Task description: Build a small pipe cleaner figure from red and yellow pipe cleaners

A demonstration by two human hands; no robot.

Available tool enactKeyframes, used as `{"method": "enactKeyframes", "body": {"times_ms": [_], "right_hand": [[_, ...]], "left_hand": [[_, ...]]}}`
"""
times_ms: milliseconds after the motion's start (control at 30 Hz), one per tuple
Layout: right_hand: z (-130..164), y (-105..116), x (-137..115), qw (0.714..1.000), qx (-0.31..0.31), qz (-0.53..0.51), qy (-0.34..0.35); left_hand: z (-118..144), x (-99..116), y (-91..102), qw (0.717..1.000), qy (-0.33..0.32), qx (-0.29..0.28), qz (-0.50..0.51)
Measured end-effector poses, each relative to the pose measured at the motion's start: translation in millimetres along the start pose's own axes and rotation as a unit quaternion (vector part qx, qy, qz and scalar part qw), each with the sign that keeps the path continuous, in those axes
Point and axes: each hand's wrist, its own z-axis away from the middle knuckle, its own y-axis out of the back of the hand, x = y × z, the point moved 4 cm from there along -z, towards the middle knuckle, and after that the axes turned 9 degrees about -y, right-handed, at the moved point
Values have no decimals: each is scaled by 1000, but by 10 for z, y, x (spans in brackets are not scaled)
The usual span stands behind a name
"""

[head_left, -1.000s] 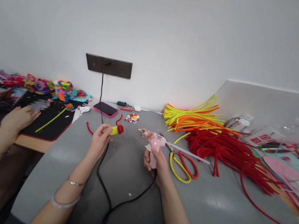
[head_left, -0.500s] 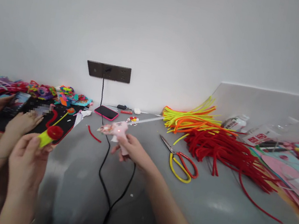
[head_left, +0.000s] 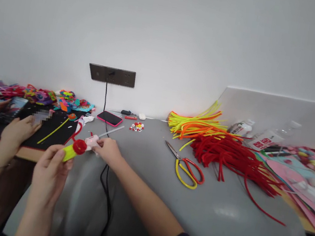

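Over the last second, right hand [head_left: 110, 151] swung glue gun [head_left: 91, 141] from right of phone [head_left: 114, 119] to its near left, left hand [head_left: 51, 166] shifting yellow-red piece [head_left: 72, 152] there too.

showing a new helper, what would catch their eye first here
Probably the red bundle at right on the table, with the orange and yellow bundle behind it. Then perhaps the red and yellow piece in the left hand, near the pink glue gun in the right hand.

Carried on the grey table [head_left: 155, 199]: at ten o'clock, a pink-edged phone [head_left: 110, 118]; at eleven, small red, white and yellow pieces [head_left: 136, 127]; at one, yellow and orange fuzzy stems [head_left: 192, 125]; at two, a heap of red stems [head_left: 224, 156], with yellow-and-red-handled scissors [head_left: 180, 158] nearer the middle.
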Motion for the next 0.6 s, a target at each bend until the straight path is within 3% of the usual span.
{"method": "enactKeyframes", "body": {"times_ms": [133,233,333,433,533,600], "right_hand": [[106,375,277,997,42,-63,-16],[316,885,549,974,116,-193,-26],[588,1391,683,962,159,-223,21],[800,1665,673,972,99,-212,8],[950,1734,541,978,25,-205,18],[1032,1734,454,980,29,-190,52]], "left_hand": [[86,-198,-224,996,57,-60,-16],[111,-317,-416,989,60,-130,-28],[128,-388,-619,975,45,-209,-63],[186,-408,-832,953,18,-289,-92],[275,-422,-996,933,-10,-344,-109],[332,-450,-1057,919,-23,-374,-125]]}}
